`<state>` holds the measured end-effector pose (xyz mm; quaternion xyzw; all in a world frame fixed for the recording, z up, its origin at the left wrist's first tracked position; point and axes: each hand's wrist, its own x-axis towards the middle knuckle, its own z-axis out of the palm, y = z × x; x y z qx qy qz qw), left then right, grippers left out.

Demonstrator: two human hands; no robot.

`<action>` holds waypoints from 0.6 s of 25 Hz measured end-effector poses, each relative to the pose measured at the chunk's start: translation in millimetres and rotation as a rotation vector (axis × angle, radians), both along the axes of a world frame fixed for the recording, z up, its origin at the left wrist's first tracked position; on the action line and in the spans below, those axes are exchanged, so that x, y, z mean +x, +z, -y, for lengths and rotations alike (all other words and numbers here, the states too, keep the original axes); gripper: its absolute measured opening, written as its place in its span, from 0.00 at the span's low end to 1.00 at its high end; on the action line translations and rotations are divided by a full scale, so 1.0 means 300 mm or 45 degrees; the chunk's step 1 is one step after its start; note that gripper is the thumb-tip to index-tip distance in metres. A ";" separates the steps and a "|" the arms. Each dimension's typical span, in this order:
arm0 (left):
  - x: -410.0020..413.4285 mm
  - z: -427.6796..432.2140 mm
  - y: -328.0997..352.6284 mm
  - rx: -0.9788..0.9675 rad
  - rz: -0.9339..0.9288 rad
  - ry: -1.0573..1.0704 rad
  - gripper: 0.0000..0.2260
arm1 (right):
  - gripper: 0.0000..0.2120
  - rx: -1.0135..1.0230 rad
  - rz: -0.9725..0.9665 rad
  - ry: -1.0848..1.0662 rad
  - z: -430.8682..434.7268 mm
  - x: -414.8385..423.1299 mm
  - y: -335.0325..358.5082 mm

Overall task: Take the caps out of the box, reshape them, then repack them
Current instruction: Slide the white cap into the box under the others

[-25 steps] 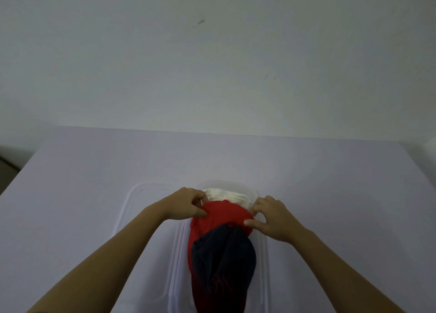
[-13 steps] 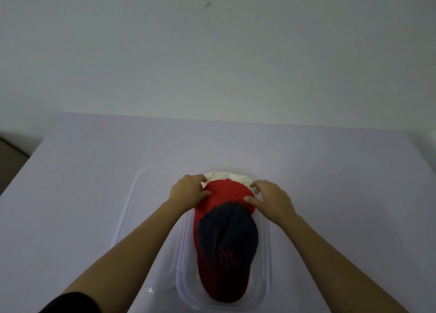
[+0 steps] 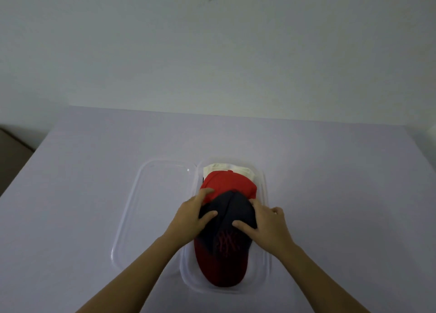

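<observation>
A clear plastic box (image 3: 264, 253) sits on the table with caps stacked inside. On top lies a dark navy cap (image 3: 230, 218) with a red emblem and a red brim (image 3: 220, 271) pointing toward me. Behind it a red cap (image 3: 227, 182) shows, and a white cap (image 3: 230, 167) peeks out at the far end. My left hand (image 3: 191, 218) grips the navy cap's left side, thumb on its crown. My right hand (image 3: 269, 223) grips its right side, thumb pressed on the crown above the emblem.
The box's clear lid (image 3: 153, 208) lies flat on the table just left of the box, partly under my left forearm. The pale lilac table (image 3: 94, 171) ends at a white wall behind. A brown floor strip shows at the far left.
Both hands slid toward me from the red cap's far edge onto the navy cap and now clasp its sides. The camera tilted down, showing the whole box.
</observation>
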<state>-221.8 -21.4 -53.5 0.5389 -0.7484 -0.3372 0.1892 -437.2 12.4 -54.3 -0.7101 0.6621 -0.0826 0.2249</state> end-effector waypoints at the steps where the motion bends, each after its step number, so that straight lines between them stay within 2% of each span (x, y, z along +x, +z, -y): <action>1: -0.019 0.001 -0.007 -0.059 0.112 0.024 0.24 | 0.41 -0.019 -0.074 -0.016 -0.006 0.012 -0.001; 3: -0.051 -0.007 -0.029 -0.106 0.352 0.039 0.24 | 0.36 -0.177 -0.215 -0.024 -0.032 0.035 -0.033; 5: -0.075 -0.029 -0.056 -0.196 0.498 0.050 0.23 | 0.30 -0.248 -0.204 -0.038 -0.054 0.061 -0.048; 7: -0.072 -0.048 -0.065 -0.365 0.469 0.058 0.22 | 0.27 -0.175 -0.110 -0.035 -0.069 0.078 -0.056; 9: -0.027 -0.027 -0.040 -0.396 0.229 0.246 0.21 | 0.28 -0.125 -0.032 -0.081 -0.079 0.085 -0.065; 11: 0.073 0.010 -0.027 -0.166 0.019 0.647 0.21 | 0.33 -0.171 -0.017 -0.172 -0.083 0.090 -0.064; 12: 0.144 0.029 -0.038 -0.053 0.041 0.849 0.23 | 0.37 -0.155 0.006 -0.220 -0.085 0.095 -0.063; 14: 0.293 0.034 -0.083 0.186 0.263 1.103 0.33 | 0.47 -0.114 0.058 -0.282 -0.082 0.097 -0.070; 15: 0.346 0.021 -0.106 0.314 0.395 1.134 0.38 | 0.51 -0.092 0.088 -0.306 -0.081 0.096 -0.074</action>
